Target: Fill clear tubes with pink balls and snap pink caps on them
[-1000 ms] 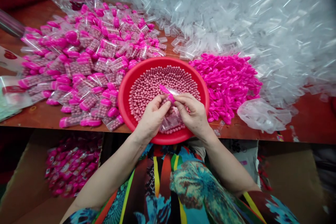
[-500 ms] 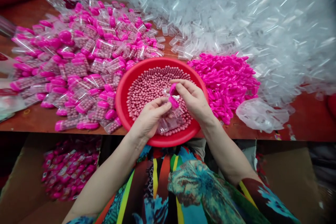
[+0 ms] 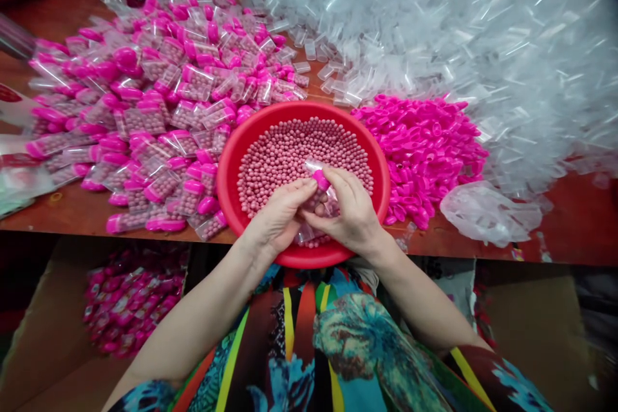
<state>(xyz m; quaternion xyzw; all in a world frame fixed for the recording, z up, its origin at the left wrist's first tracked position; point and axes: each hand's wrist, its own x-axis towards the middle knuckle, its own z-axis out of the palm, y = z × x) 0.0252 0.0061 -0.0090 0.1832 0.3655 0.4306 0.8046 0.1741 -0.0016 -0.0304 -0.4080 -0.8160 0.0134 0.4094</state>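
Note:
Over the red basin (image 3: 226, 206), my left hand (image 3: 277, 215) and my right hand (image 3: 351, 212) meet with fingers closed. Between the fingertips is a small clear plastic container with a bright pink cap (image 3: 320, 179), partly hidden by the fingers. Both hands touch it. Another clear plastic piece (image 3: 313, 165) shows just above the cap. Pink beads (image 3: 284, 148) fill much of the basin around and below the hands. More clear plastic (image 3: 305, 233) lies on the beads under my palms.
Left of the basin is a heap of bead-filled, pink-capped containers (image 3: 145, 109). Loose pink caps (image 3: 425, 154) are piled on the right, with a mound of clear containers (image 3: 483, 45) behind. A crumpled plastic bag (image 3: 492, 212) lies near the table edge. A box of pink packages (image 3: 135, 302) sits below.
My right hand has lowered and closed in toward my left. The two pink caps that showed apart between the fingers now appear as one visible cap. The view has shifted slightly.

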